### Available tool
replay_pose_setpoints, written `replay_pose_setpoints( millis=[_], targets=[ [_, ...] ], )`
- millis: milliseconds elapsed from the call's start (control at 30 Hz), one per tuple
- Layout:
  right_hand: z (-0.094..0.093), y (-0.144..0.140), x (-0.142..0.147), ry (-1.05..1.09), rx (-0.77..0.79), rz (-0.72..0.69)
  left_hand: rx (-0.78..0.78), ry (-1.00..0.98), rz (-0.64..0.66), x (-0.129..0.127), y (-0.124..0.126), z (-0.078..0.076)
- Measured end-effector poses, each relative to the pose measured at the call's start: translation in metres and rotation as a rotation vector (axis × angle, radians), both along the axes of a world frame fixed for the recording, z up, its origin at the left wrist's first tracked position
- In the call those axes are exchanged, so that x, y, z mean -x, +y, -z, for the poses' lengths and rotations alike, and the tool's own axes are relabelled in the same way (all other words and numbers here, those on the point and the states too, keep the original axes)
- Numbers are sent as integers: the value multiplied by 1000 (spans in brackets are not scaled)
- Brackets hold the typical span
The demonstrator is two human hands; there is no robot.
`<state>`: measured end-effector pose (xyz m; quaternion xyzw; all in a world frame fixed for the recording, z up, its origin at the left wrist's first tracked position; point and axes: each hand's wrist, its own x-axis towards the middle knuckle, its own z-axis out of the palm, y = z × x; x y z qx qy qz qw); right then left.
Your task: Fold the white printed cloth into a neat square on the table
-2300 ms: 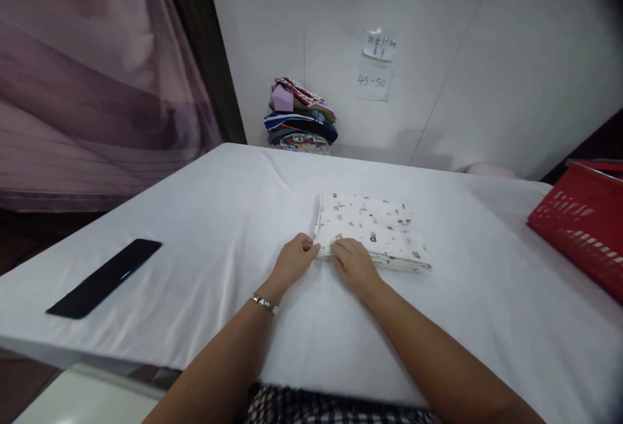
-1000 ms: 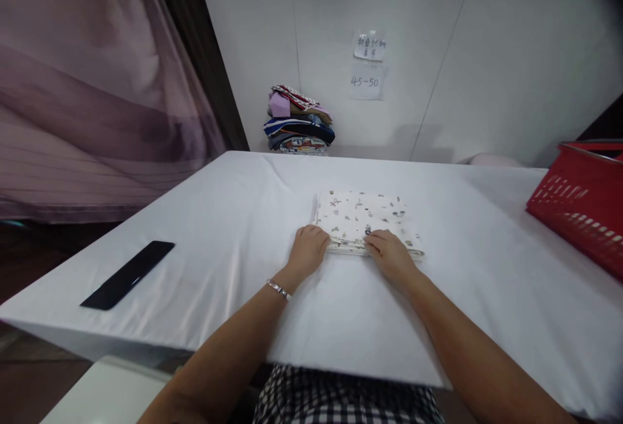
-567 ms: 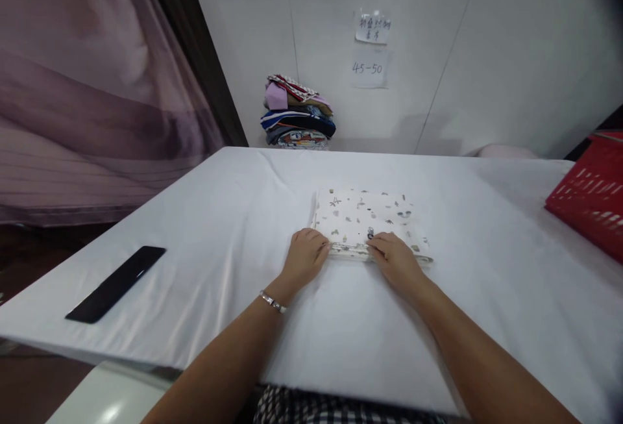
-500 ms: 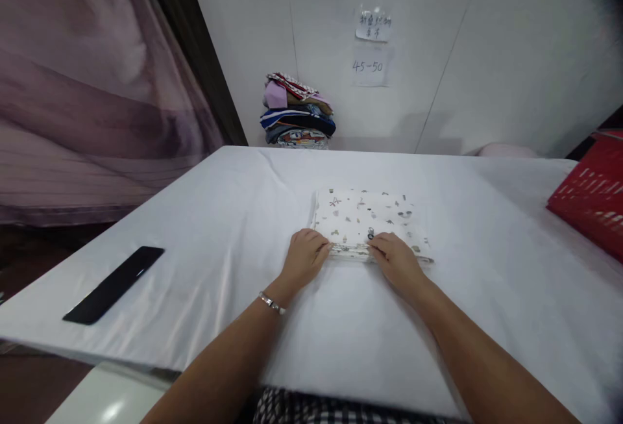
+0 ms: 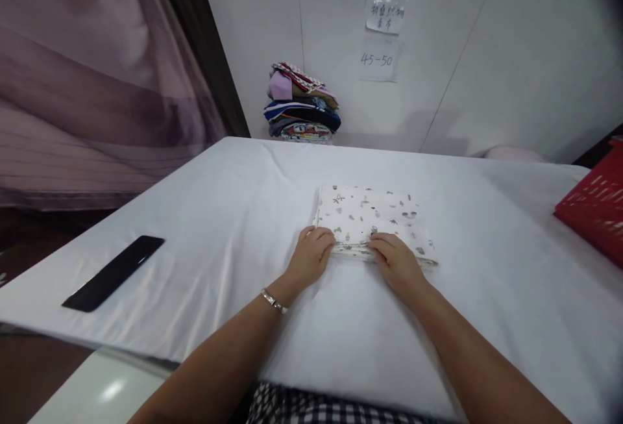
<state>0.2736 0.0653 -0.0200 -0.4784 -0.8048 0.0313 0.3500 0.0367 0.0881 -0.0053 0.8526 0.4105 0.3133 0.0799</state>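
A folded white cloth point(image 5: 363, 215) with small scattered prints lies flat on the white-covered table point(image 5: 204, 216). Its near edge shows several stacked layers. My left hand point(image 5: 311, 252) pinches this edge near the left corner, thumb and fingers closed on the fabric. To its right, my right hand point(image 5: 395, 258) grips the same edge, with the cloth's near right corner sticking out past it. The fingertips of both hands partly cover the folded layers. A silver bracelet point(image 5: 274, 300) circles my left wrist.
A black flat slab point(image 5: 114, 274) rests at the table's left. Behind the far edge rises a stack of folded fabrics point(image 5: 302, 102) against the wall. A red basket point(image 5: 596, 206) stands at the right. Paper signs point(image 5: 378, 59) hang on the wall; a pinkish curtain point(image 5: 97, 86) hangs at left.
The view has tilted slightly, shifting the scene a little. Both hands stay at the cloth's near edge, and the cloth looks much the same.
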Motion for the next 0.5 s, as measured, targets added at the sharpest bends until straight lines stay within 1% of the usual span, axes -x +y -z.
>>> replay_pose_setpoints(
  millis=[133,333,500],
  targets=[
    [-3,0,2,-16,-2,10,13,10,13,-1,-1,-1],
    [-3,0,5,-3,-33,27,2,6,-10,-2,1,1],
    [-5,0,7,-47,-49,33,-3,4,-29,-3,1,3]
  ],
)
